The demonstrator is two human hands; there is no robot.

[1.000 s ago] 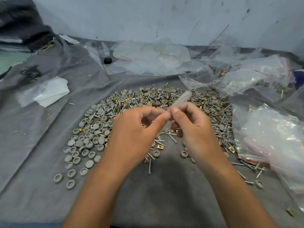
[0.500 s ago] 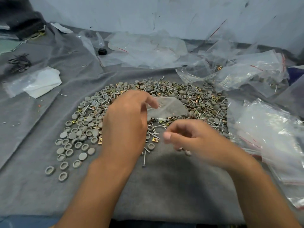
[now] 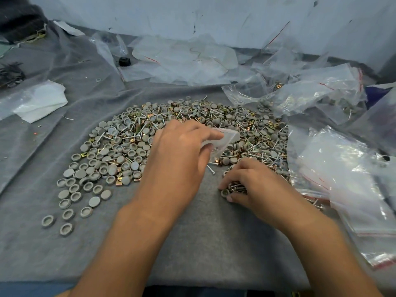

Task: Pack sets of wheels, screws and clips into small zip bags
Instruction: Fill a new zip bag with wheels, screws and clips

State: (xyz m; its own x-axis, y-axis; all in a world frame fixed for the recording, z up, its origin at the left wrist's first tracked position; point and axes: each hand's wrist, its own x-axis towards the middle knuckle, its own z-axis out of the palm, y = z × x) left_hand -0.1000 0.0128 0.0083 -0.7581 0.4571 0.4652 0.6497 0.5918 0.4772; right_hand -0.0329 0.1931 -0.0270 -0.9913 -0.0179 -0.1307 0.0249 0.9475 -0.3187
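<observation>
A wide heap of grey wheels (image 3: pixel 120 155), silver screws (image 3: pixel 260 150) and brass clips (image 3: pixel 119 181) lies on grey cloth (image 3: pixel 192 243). My left hand (image 3: pixel 180 155) holds a small clear zip bag (image 3: pixel 222 140) over the middle of the heap, pinched between thumb and fingers. My right hand (image 3: pixel 250 185) is down on the cloth at the heap's near right edge. Its curled fingers gather a small cluster of screws (image 3: pixel 236 187) with a grey wheel (image 3: pixel 225 192) at the fingertips.
Large clear bags (image 3: pixel 342 168) with red zip lines crowd the right side, some holding parts. Empty clear bags (image 3: pixel 184 58) lie at the back by a wall. White paper in plastic (image 3: pixel 38 101) sits far left, a black cap (image 3: pixel 124 61) behind.
The hands have parted. My left hand keeps the zip bag over the heap. My right hand has dropped to the cloth and closed its fingers round screws and a wheel.
</observation>
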